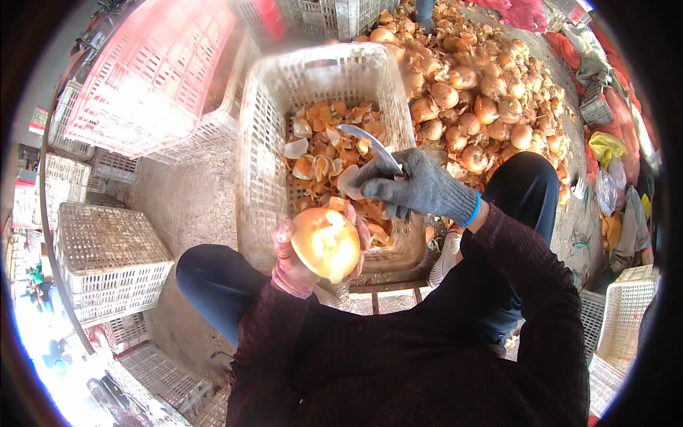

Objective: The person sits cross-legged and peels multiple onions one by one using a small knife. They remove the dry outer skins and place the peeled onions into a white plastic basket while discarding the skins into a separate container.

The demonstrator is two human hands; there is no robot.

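My left hand (296,264), in a pinkish glove, holds a partly peeled onion (326,243) over the near end of a white plastic crate (267,213). A grey knit glove with a blue cuff covers my right hand (413,187). It grips a knife with a curved metal blade (368,140); the handle is hidden by the fingers. The blade points to the upper left, above the crate, apart from the onion. A pale piece of onion layer (349,182) is at the fingertips of the right hand. Loose onion skins (320,120) and pale outer layers lie inside the crate.
A large heap of unpeeled onions (485,101) lies on the floor beyond the crate, to the right. Red crates (155,69) stand stacked at the upper left, a closed-looking white crate (114,261) at the left. Bags (608,187) line the right side.
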